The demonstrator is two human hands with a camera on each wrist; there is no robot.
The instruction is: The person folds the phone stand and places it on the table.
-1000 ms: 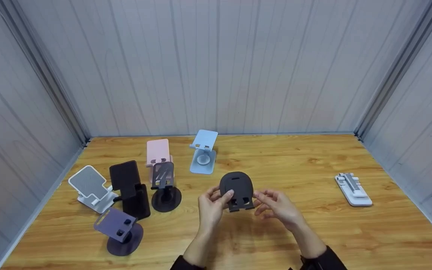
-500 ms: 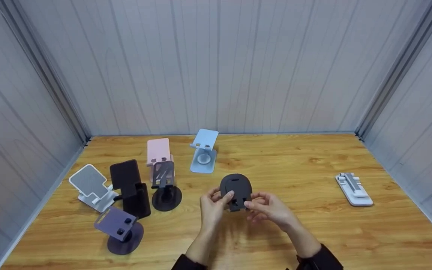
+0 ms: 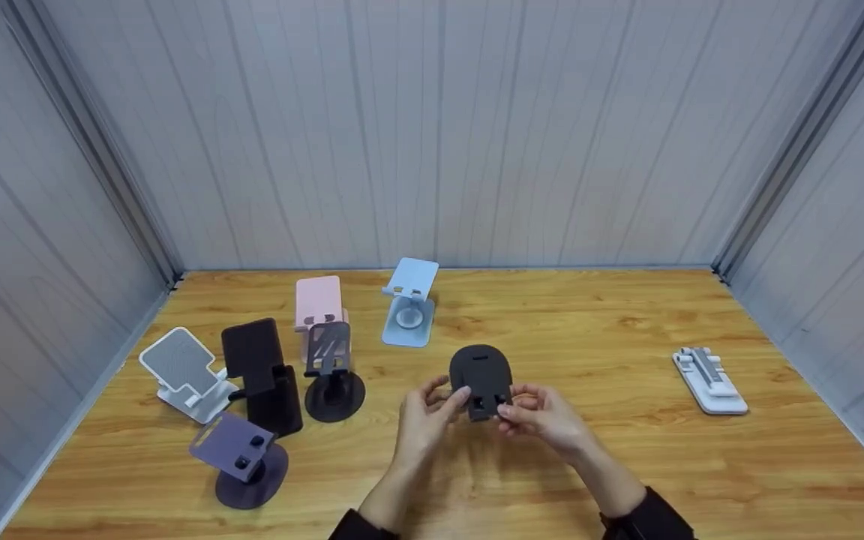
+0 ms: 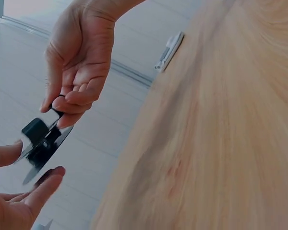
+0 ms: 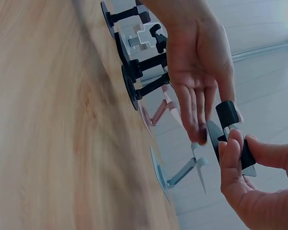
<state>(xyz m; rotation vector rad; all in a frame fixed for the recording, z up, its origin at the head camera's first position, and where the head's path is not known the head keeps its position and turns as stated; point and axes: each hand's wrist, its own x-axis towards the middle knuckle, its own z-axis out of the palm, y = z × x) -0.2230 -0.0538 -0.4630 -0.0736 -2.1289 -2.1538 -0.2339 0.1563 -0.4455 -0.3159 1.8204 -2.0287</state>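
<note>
A folded black phone stand [image 3: 481, 375] with a rounded top is held above the table in the head view. My right hand [image 3: 548, 424] pinches its lower right corner, thumb in front and fingers behind. The right wrist view shows the right thumb and curled fingers [image 5: 235, 158] on the stand's black lip [image 5: 226, 113]. My left hand [image 3: 422, 420] is at the stand's left edge with the thumb against it. In the right wrist view the left fingers [image 5: 194, 110] extend straight beside the round plate [image 5: 213, 139].
Several unfolded phone stands sit at the left: white [image 3: 181, 367], black [image 3: 252, 356], purple [image 3: 233, 450], dark grey [image 3: 334, 397], and pink [image 3: 318, 298]. A light blue stand [image 3: 409, 300] is at the back. A folded white stand [image 3: 709, 382] lies far right. Panel walls [image 3: 432, 150] enclose the wooden table [image 3: 589, 337].
My right hand has moved inward from the stand's right edge and now pinches its lower corner. The black stand has shifted slightly right, and less of the left thumb overlaps it.
</note>
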